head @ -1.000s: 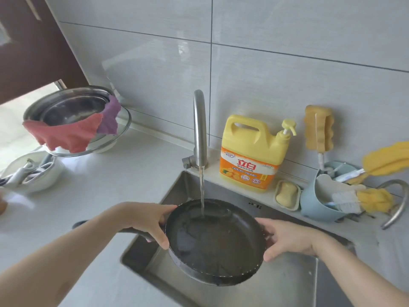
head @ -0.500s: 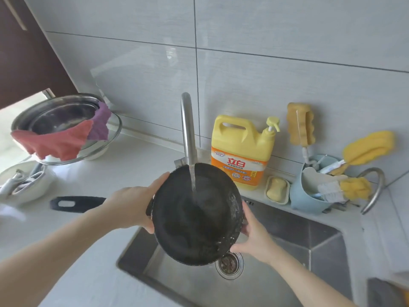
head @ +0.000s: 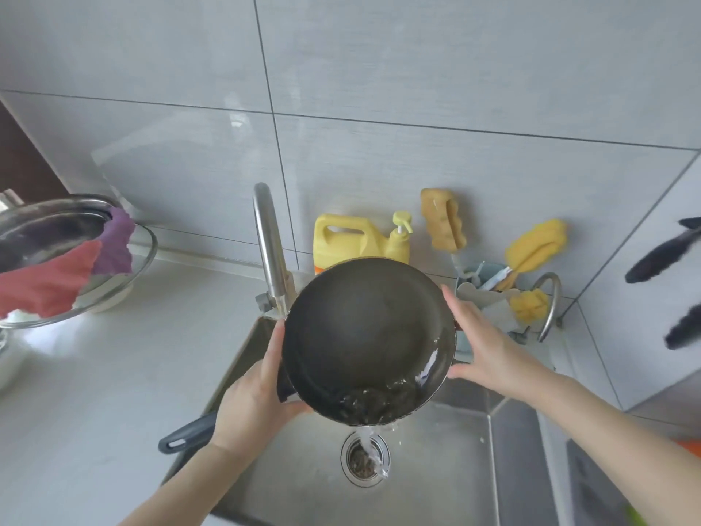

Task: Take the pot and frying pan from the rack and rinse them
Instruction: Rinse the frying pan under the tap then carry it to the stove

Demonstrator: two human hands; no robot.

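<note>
A: Item one?
B: Round black non-stick frying pan (head: 370, 336), held over the steel sink (head: 436, 484). A second ago it sat level under the tap, filling; now it is tipped steeply toward the person, water spilling off the low rim onto the round drain (head: 365, 458).
A: Hands?
B: Left hand (head: 255, 396) grips the rim at the handle root, fingers curled round it, dark handle (head: 187, 436) jutting over the pale desk (head: 95, 392). Right hand (head: 483, 345) spread flat, pressing the far rim.
A: Surroundings?
B: Curved steel tap (head: 270, 252) running behind the rim; yellow detergent jug (head: 351, 241) beyond.
A: Meaning?
B: Rinse water being dumped; pan likely near done.
</note>
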